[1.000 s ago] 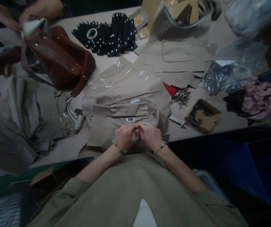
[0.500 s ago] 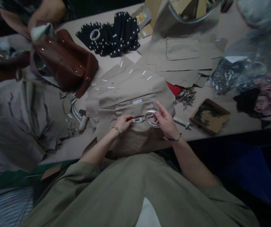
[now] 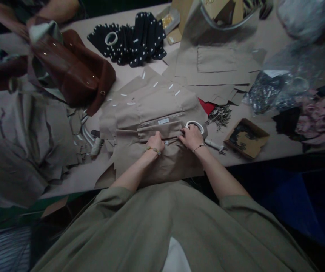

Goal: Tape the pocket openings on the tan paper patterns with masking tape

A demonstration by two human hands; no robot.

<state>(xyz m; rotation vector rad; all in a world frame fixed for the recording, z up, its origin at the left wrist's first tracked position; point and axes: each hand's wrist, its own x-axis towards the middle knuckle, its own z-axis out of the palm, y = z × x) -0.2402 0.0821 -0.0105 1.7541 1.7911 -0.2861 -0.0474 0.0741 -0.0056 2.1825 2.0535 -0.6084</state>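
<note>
A beige fabric panel (image 3: 162, 100) lies before me, with a zip slit, a folded flap and a small white label (image 3: 163, 121). My left hand (image 3: 156, 142) is closed at the lower opening of the panel, pinching the fabric beside a second small label (image 3: 166, 142), partly covered by the hand. To its right, my right hand (image 3: 192, 138) bends its fingers down onto the opening's right end. A white roll of tape (image 3: 197, 125) sticks out behind the right hand's fingers and seems to be held in them. Short white tape strips (image 3: 155, 84) dot the panel's upper part.
A brown leather bag (image 3: 74, 71) stands at the left, near another person's arms (image 3: 57, 11). Black dotted fabric pieces (image 3: 148, 39) lie at the back. To the right are a tool with a pale handle (image 3: 213, 144), a cardboard box (image 3: 247, 139) and plastic bags (image 3: 278, 88).
My left hand has moved slightly right and closed over the lower label. My right hand, with the tape roll, has come down from above the panel onto the fabric.
</note>
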